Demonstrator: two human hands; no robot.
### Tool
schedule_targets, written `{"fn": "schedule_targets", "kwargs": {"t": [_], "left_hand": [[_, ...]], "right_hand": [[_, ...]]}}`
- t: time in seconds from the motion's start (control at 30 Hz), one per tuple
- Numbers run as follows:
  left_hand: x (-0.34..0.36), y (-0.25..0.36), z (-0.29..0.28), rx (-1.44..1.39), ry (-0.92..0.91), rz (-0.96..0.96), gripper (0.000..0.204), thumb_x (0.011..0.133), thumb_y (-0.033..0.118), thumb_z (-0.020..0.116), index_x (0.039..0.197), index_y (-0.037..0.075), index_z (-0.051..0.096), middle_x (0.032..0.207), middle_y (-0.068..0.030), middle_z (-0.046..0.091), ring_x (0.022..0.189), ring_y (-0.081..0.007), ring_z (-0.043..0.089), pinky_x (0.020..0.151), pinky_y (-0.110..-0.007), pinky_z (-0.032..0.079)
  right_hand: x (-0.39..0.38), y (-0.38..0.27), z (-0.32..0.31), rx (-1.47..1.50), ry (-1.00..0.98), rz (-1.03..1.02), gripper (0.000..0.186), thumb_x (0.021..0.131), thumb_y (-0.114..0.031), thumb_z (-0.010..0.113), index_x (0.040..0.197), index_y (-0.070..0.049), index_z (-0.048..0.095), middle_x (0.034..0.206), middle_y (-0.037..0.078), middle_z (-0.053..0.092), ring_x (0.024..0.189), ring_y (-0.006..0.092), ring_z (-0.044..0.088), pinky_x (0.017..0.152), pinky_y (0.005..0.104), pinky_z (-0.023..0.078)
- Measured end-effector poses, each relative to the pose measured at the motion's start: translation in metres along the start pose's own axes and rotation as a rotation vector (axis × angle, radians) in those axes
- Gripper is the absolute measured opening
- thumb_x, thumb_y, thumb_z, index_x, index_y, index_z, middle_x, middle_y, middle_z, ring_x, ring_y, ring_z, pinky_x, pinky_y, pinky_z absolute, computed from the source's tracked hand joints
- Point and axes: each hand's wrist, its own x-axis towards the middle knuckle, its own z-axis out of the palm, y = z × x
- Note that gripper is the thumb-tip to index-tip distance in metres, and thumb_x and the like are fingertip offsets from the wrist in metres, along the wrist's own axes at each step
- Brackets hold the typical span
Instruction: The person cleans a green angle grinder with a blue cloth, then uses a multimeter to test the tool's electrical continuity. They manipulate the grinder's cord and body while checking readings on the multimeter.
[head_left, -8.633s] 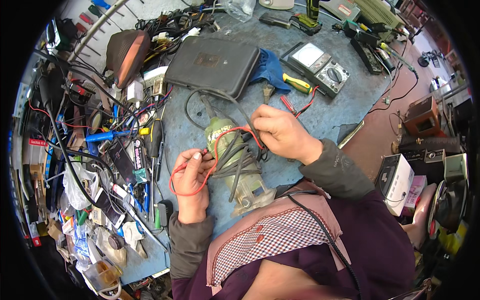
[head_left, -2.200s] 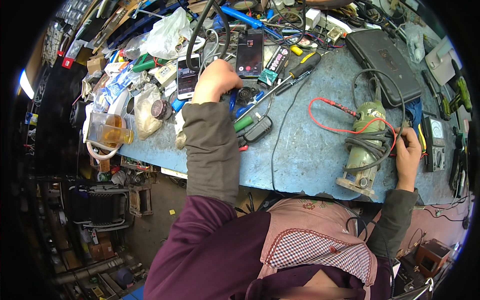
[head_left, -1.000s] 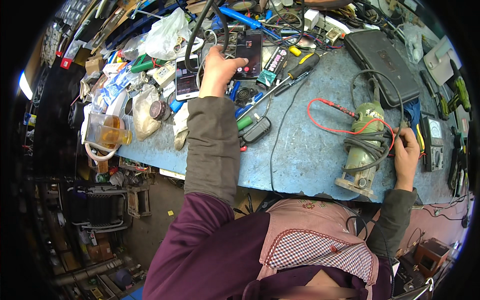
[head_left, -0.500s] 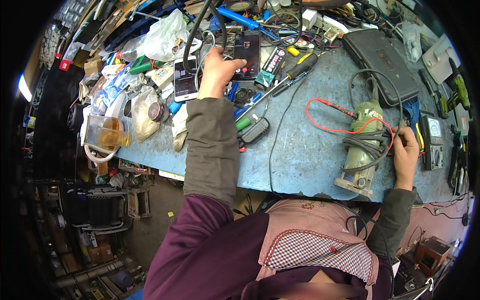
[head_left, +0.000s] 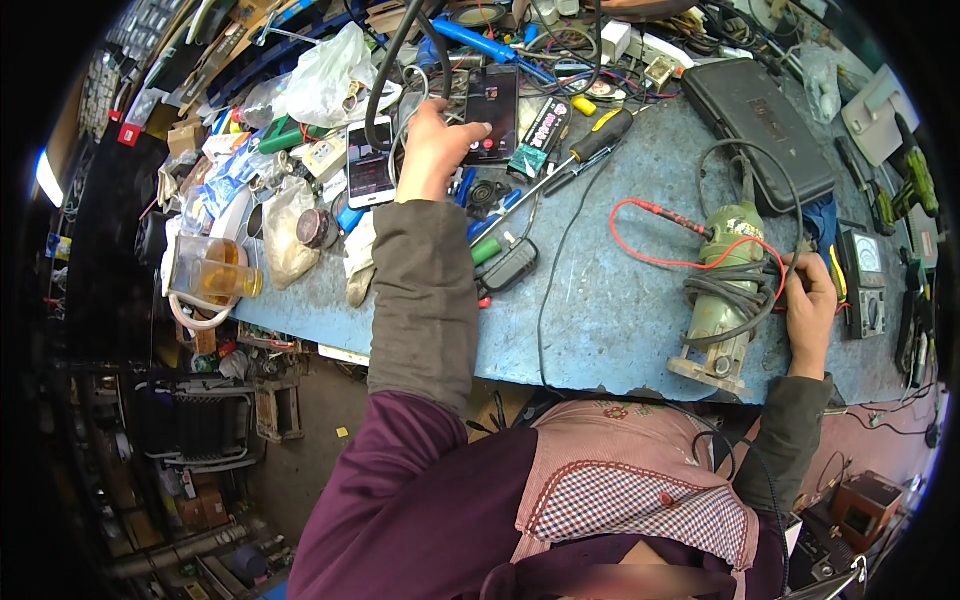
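Note:
My left hand (head_left: 432,150) reaches over the clutter at the back of the bench, thumb stretched onto the screen of a dark phone (head_left: 492,95); its other fingers are partly hidden. Beside it lies a white-framed phone (head_left: 371,175). My right hand (head_left: 812,305) rests with curled fingers against the right side of a green power tool (head_left: 722,310) with a flat metal base. The tool's black cord is wound round its body. A red test lead (head_left: 622,240) loops across it, and its probe (head_left: 682,218) touches the upper body. What the right fingers hold is hidden.
A black case (head_left: 760,130) lies behind the tool, and an analog multimeter (head_left: 866,285) stands at right. A screwdriver (head_left: 605,133) and a black adapter (head_left: 510,266) lie mid-bench. At left are plastic bags (head_left: 335,78) and a jug of amber liquid (head_left: 215,270) near the edge.

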Motion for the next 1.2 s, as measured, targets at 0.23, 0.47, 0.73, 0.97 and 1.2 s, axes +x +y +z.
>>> {"fn": "schedule_targets", "kwargs": {"t": [0.23,0.47,0.73,0.97,1.2], "left_hand": [[-0.001,0.001,-0.001,-0.003,-0.005,-0.003,0.102,0.076,0.017,0.099,0.158,-0.015,0.048,0.146,-0.0277,0.063,0.131,-0.0332,0.065,0.110,-0.041,0.053],[-0.007,0.010,0.004,0.096,-0.004,0.013,0.108,0.071,0.019,0.102,0.159,-0.014,0.048,0.150,-0.0322,0.060,0.137,-0.0381,0.063,0.114,-0.044,0.051],[-0.001,-0.006,0.009,0.173,0.009,0.048,0.107,0.069,0.027,0.101,0.158,-0.006,0.053,0.153,-0.0300,0.056,0.135,-0.0420,0.066,0.114,-0.045,0.054],[-0.003,-0.001,0.011,0.212,-0.002,0.044,0.106,0.070,0.028,0.101,0.159,-0.005,0.053,0.154,-0.0288,0.056,0.136,-0.0416,0.065,0.114,-0.046,0.054],[-0.003,0.006,-0.003,-0.126,-0.026,-0.031,0.100,0.078,0.016,0.098,0.158,-0.015,0.048,0.142,-0.0264,0.066,0.125,-0.0324,0.070,0.107,-0.040,0.056]], "right_hand": [[0.000,-0.001,0.001,-0.002,0.007,-0.028,0.007,0.100,0.008,0.063,0.105,0.005,0.068,0.103,0.007,0.069,0.096,0.0155,0.063,0.089,0.0292,0.051],[-0.001,0.004,-0.002,-0.029,-0.013,-0.033,0.014,0.101,0.007,0.061,0.110,0.004,0.071,0.103,0.003,0.067,0.098,0.0124,0.062,0.091,0.0270,0.050],[0.000,0.000,0.000,-0.032,-0.017,-0.041,0.013,0.101,0.007,0.061,0.110,0.004,0.071,0.102,0.003,0.067,0.098,0.0132,0.063,0.092,0.0275,0.051],[-0.001,0.003,-0.002,-0.031,-0.022,-0.028,0.012,0.102,0.006,0.062,0.109,0.004,0.071,0.103,0.003,0.067,0.098,0.0135,0.063,0.092,0.0278,0.050],[-0.001,0.000,-0.003,-0.058,-0.025,-0.044,0.010,0.103,0.004,0.063,0.109,0.004,0.071,0.103,0.003,0.067,0.098,0.0137,0.063,0.092,0.0280,0.050]]}}
